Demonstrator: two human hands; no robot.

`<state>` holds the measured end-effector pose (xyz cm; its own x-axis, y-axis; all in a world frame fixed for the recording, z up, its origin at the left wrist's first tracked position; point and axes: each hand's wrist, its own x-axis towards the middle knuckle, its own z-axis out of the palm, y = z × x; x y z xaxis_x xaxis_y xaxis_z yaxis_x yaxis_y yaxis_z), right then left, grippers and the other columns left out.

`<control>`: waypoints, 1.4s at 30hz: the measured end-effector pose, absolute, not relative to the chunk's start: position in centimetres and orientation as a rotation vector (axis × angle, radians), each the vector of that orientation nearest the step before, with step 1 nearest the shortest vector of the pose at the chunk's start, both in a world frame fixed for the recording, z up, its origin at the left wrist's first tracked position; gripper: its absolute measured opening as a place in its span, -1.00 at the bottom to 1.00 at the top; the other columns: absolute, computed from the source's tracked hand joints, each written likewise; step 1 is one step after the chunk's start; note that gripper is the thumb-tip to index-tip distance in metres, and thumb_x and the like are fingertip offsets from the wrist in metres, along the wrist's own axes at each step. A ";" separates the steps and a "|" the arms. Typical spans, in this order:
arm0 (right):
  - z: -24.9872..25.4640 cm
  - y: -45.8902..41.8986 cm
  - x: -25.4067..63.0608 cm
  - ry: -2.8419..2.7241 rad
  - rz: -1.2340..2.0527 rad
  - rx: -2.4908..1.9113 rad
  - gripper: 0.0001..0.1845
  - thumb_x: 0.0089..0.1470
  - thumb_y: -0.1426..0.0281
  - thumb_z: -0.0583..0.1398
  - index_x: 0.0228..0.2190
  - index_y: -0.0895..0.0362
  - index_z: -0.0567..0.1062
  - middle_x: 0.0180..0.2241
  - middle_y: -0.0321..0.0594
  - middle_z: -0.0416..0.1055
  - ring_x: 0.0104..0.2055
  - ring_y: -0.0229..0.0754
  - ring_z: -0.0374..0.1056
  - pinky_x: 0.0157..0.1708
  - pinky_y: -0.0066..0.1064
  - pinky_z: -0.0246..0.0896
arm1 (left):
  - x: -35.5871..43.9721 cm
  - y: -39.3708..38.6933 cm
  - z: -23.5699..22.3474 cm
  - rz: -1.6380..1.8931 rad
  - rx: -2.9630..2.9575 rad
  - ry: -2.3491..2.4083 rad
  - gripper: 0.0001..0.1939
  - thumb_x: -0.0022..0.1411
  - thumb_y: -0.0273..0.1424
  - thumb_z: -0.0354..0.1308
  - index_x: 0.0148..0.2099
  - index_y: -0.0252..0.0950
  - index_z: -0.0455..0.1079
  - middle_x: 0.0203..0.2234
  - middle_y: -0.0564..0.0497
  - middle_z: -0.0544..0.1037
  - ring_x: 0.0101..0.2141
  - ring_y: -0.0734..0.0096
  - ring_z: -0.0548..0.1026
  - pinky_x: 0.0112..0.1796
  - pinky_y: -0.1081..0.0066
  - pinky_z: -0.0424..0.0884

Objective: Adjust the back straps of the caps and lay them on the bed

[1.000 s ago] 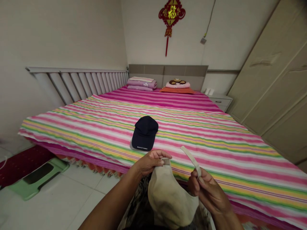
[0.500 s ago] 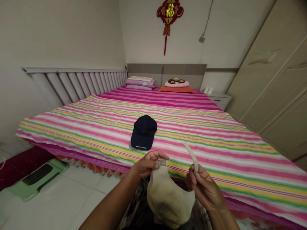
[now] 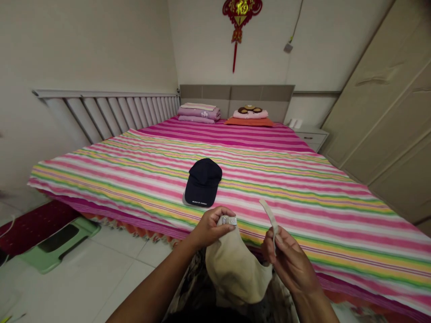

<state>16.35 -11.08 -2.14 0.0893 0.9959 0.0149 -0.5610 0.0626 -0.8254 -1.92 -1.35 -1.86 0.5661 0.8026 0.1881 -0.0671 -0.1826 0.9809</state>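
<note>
A beige cap hangs between my two hands, its back opening facing up. My left hand is closed on the cap's left back edge, thumb and fingers around a small metal buckle. On the other side, my right hand pinches the cap's loose strap, whose free end sticks up past the fingers. The strap is apart from the buckle. Beyond my left hand, a dark navy cap lies on the bed, its brim with white lettering toward me.
A bed with a striped sheet stretches ahead. Folded bedding and a pink pillow lie near the headboard. A green stool stands at the lower left, a nightstand at the right.
My left hand has turned the cap's back edge, so the metal buckle now shows more plainly. The beige cap sits slightly higher, and the view has shifted a little.
</note>
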 end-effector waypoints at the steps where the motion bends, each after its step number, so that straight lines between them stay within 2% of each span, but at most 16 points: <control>1: -2.0 -11.1 16.4 -0.728 1.343 -0.764 -0.82 -0.11 0.29 0.24 -0.48 0.14 0.40 -0.69 -0.36 0.23 -0.69 -0.39 0.05 -0.66 -0.52 -0.05 | -1.9 -1.3 -1.8 0.893 1.608 0.649 -0.73 -0.07 -0.38 0.22 -0.26 -0.34 0.36 -0.51 0.07 0.38 -0.49 0.53 0.29 -0.42 0.52 0.19; 8: -0.8 -11.1 15.8 -0.790 1.384 -0.748 -0.88 -0.07 0.35 0.20 -0.43 0.14 0.39 -0.60 -0.32 0.28 -0.62 -0.36 0.13 -0.61 -0.50 0.02 | -1.1 -1.2 -1.6 0.993 1.421 0.531 -0.78 -0.02 -0.32 0.19 -0.31 -0.34 0.39 -0.43 0.04 0.40 -0.40 0.51 0.32 -0.32 0.50 0.21; 11: -0.2 -11.1 15.5 -0.814 1.401 -0.711 -0.82 -0.05 0.29 0.19 -0.41 0.15 0.42 -0.67 -0.37 0.19 -0.67 -0.40 0.04 -0.64 -0.53 -0.05 | -0.8 -1.3 -1.6 0.984 1.185 0.463 -0.77 -0.04 -0.32 0.22 -0.34 -0.37 0.41 -0.42 0.01 0.42 -0.37 0.50 0.35 -0.27 0.49 0.22; 14: 0.3 -11.1 15.3 -0.804 1.393 -0.719 -0.81 -0.02 0.27 0.17 -0.44 0.15 0.43 -0.74 -0.41 0.12 -0.70 -0.43 -0.01 -0.66 -0.55 -0.10 | -0.6 -1.6 -1.6 0.950 0.887 0.328 -0.72 -0.08 -0.32 0.26 -0.33 -0.39 0.41 -0.43 -0.02 0.45 -0.35 0.46 0.39 -0.17 0.39 0.24; 17: 0.7 -11.2 15.4 -0.820 1.380 -0.763 -0.83 -0.05 0.28 0.20 -0.47 0.15 0.44 -0.69 -0.37 0.22 -0.68 -0.43 0.07 -0.63 -0.54 -0.05 | -0.4 -1.8 -1.3 0.913 0.694 0.226 -0.73 -0.09 -0.34 0.28 -0.34 -0.42 0.40 -0.46 -0.03 0.44 -0.34 0.43 0.41 -0.09 0.26 0.23; 20: 1.1 -11.2 15.4 -0.854 1.381 -0.804 -0.81 -0.10 0.28 0.23 -0.48 0.16 0.45 -0.63 -0.32 0.29 -0.66 -0.41 0.13 -0.61 -0.52 -0.02 | -0.2 -2.0 -1.2 0.889 0.601 0.207 -0.78 -0.07 -0.38 0.26 -0.36 -0.42 0.39 -0.46 -0.03 0.44 -0.33 0.42 0.42 -0.07 0.20 0.24; 24: 1.4 -11.1 15.2 -0.853 1.392 -0.823 -0.77 -0.04 0.22 0.17 -0.44 0.14 0.46 -0.77 -0.39 0.19 -0.73 -0.43 0.02 -0.67 -0.54 -0.12 | 0.0 -2.1 -1.4 0.885 0.562 0.183 -0.78 -0.06 -0.39 0.26 -0.36 -0.42 0.39 -0.44 -0.01 0.44 -0.32 0.42 0.43 -0.06 0.19 0.24; 29: 2.2 -10.8 14.4 -0.900 1.311 -0.961 -0.73 -0.09 0.23 0.21 -0.59 0.20 0.43 -0.74 -0.32 0.28 -0.66 -0.41 0.12 -0.58 -0.55 -0.01 | 0.0 -2.2 -1.1 0.891 0.614 0.184 -0.78 -0.06 -0.39 0.25 -0.35 -0.41 0.38 -0.44 -0.01 0.44 -0.33 0.41 0.44 -0.09 0.25 0.26; 35: 2.1 -10.5 13.8 -0.944 1.339 -1.052 -0.74 -0.09 0.24 0.22 -0.58 0.16 0.35 -0.84 -0.50 0.08 -0.79 -0.49 -0.15 -0.72 -0.53 -0.34 | -0.2 -2.2 -0.5 0.901 0.733 0.289 -0.65 -0.19 -0.33 0.33 -0.34 -0.42 0.38 -0.49 -0.01 0.45 -0.47 0.51 0.41 -0.33 0.48 0.31; 38: 1.8 -10.2 13.5 -0.916 1.324 -1.069 -0.71 -0.10 0.23 0.22 -0.62 0.16 0.32 -0.87 -0.52 0.03 -0.80 -0.49 -0.18 -0.72 -0.52 -0.39 | -0.4 -2.2 -0.5 0.906 0.813 0.328 -0.67 -0.15 -0.32 0.31 -0.33 -0.41 0.37 -0.44 -0.04 0.45 -0.47 0.55 0.39 -0.41 0.54 0.25; 42: 1.6 -9.9 13.2 -0.826 1.371 -1.019 -0.70 -0.12 0.26 0.23 -0.65 0.16 0.29 -0.89 -0.52 0.01 -0.81 -0.48 -0.19 -0.72 -0.51 -0.38 | -0.8 -2.3 -0.6 0.909 0.949 0.363 -0.73 -0.06 -0.33 0.25 -0.30 -0.38 0.37 -0.41 -0.01 0.44 -0.47 0.58 0.35 -0.40 0.53 0.22</control>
<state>13.18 -9.87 1.61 0.0599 0.9932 -0.1002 -0.3759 -0.0705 -0.9240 -0.82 -2.33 -0.57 0.5905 0.7998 0.1079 -0.5055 0.2623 0.8220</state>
